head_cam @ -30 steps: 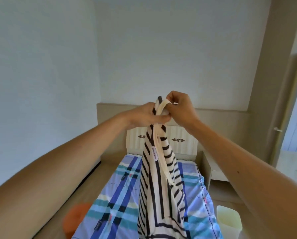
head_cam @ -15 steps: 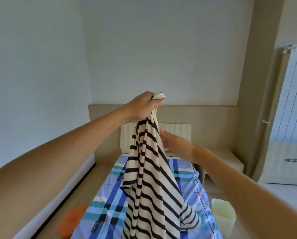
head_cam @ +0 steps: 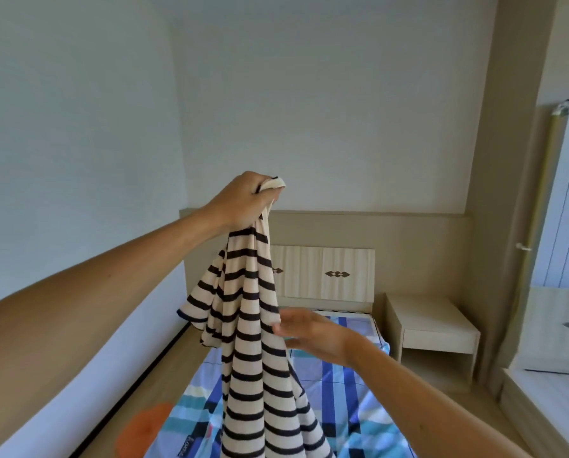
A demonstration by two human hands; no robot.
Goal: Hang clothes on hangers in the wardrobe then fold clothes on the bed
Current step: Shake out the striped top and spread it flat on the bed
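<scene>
A cream shirt with black stripes [head_cam: 253, 352] hangs in the air over the bed [head_cam: 339, 395], which has a blue plaid sheet. My left hand [head_cam: 243, 203] is raised high and grips the shirt's top edge, bunched in the fist. My right hand [head_cam: 309, 332] is lower, at the shirt's right edge, fingers spread and touching the cloth about halfway down. The shirt's lower part runs out of the bottom of the frame.
A pale wooden headboard [head_cam: 326, 276] stands at the far end of the bed. To its right is a bedside table [head_cam: 431, 328], then a wardrobe [head_cam: 564, 246] with a white door. An orange object [head_cam: 144, 428] lies on the floor left of the bed.
My right hand let go of the shirt's top and dropped down along its right edge. My left hand kept its hold. The view has turned right.
</scene>
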